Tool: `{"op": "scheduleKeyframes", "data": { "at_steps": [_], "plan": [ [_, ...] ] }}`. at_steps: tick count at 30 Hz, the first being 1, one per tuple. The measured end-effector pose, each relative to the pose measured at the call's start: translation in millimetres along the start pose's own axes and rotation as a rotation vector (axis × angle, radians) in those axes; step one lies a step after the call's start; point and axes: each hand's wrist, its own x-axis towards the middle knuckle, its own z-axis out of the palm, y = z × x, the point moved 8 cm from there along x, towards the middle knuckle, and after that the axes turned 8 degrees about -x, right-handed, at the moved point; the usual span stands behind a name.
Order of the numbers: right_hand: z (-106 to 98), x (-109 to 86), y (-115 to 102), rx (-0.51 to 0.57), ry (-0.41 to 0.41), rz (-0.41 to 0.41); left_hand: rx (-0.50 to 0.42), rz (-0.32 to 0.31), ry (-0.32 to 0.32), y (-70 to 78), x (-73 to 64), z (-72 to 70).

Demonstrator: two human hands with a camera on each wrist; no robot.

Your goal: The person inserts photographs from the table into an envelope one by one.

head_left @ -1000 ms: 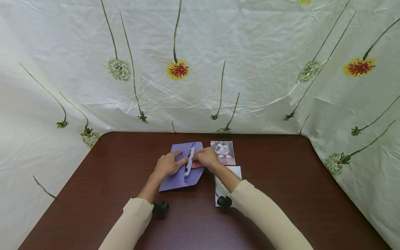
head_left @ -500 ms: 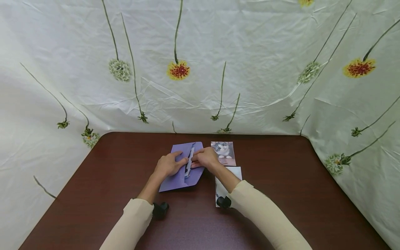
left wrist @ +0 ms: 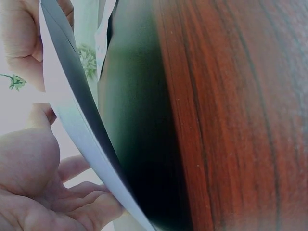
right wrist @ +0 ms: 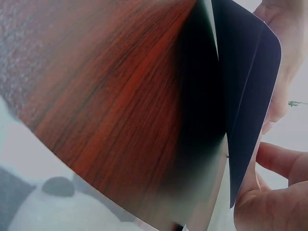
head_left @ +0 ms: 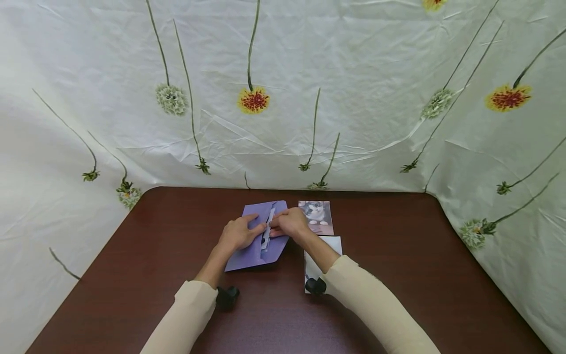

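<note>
A purple envelope (head_left: 249, 256) lies at the middle of the table with its flap spread to the right. My left hand (head_left: 237, 234) rests on its left part, fingers stretched out and thumb at the pocket's edge. Out of the pocket shows a narrow strip of a white photo with dark marks (head_left: 265, 240). My right hand (head_left: 292, 222) holds that photo's right edge with bent fingers, over the flap. In the right wrist view the dark underside of the flap (right wrist: 248, 82) covers part of the hand. The left wrist view sees the envelope edge-on, its near edge raised off the table.
A cat photo (head_left: 316, 215) lies right of the envelope, near the table's back. Below it is another pale photo (head_left: 312, 268), partly under my right forearm. A dark wooden table (head_left: 393, 236) carries everything, with a flowered white cloth (head_left: 283, 59) hanging behind it.
The photo has slid a little further left into the envelope, its visible strip now narrower. My right fingers have shifted slightly left with it; my left hand stays in place.
</note>
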Motion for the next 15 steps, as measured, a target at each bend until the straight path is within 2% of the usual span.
{"op": "scheduleKeyframes", "data": {
  "at_steps": [15],
  "plan": [
    [2.6, 5.2, 1.3, 0.013, 0.010, -0.012, -0.001, -0.009, -0.001, -0.9, 0.4, 1.0]
  ]
}}
